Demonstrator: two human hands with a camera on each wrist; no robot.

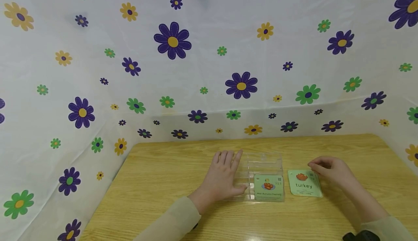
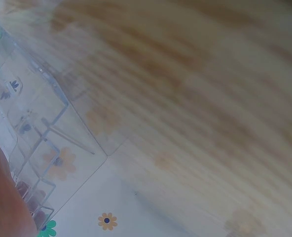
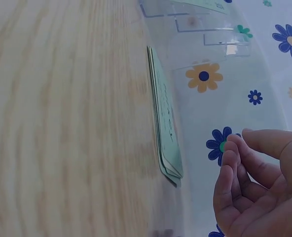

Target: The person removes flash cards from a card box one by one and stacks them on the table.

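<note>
A clear plastic case (image 1: 265, 167) with compartments lies on the table in the head view. In its front right part is a green card (image 1: 269, 194) marked "Mid-Autumn Festival", with a food picture. My left hand (image 1: 223, 177) rests over the case's left side, fingers extended and thumb spread toward the card. To the right of the case lies a small stack of green cards (image 3: 166, 133), the top one reading "turkey". Just beyond its upper right corner is my right hand (image 1: 331, 172), fingers loosely bent, thumb near the index fingertip, nothing between them.
The wooden table (image 1: 156, 183) reaches back to a white cloth (image 1: 202, 74) printed with purple, green and yellow flowers, which also hangs along the sides. A dark object (image 1: 360, 235) sits by the right sleeve at the bottom edge.
</note>
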